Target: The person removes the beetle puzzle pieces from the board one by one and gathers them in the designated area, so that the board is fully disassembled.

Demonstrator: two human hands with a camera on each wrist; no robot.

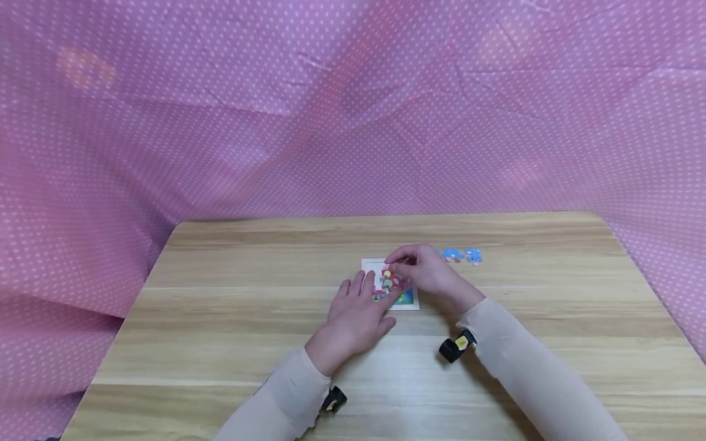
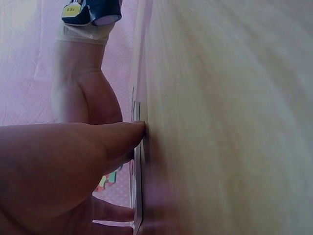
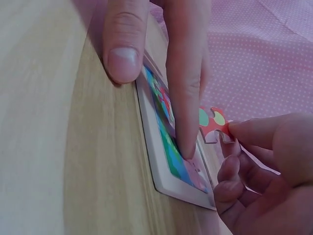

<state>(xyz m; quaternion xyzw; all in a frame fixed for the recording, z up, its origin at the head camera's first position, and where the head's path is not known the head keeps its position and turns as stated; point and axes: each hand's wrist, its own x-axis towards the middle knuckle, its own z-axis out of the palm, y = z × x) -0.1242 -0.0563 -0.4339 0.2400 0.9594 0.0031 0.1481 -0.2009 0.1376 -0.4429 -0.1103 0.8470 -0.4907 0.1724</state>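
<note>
Nearest, a black device sits at each beige sleeve (image 1: 546, 367): one (image 1: 334, 400) under the left wrist, another (image 1: 456, 348) beside the right. Beyond its cuff, the person's left hand (image 1: 355, 318) lies with fingers extended, gripping nothing; its index fingertip presses the picture in a white-rimmed puzzle tray (image 3: 151, 161), and its thumb rests just off the tray's near edge. The tray lies flat under and ahead of this hand, its right part below the person's right hand (image 1: 430, 269). That hand pinches a red puzzle piece (image 3: 213, 129) with green and yellow spots between thumb and finger, raised above the tray. Past the right hand, blue puzzle pieces (image 1: 473, 256) lie on the wooden table (image 1: 248, 318). Farthest hangs a pink dotted cloth (image 1: 331, 122).
</note>
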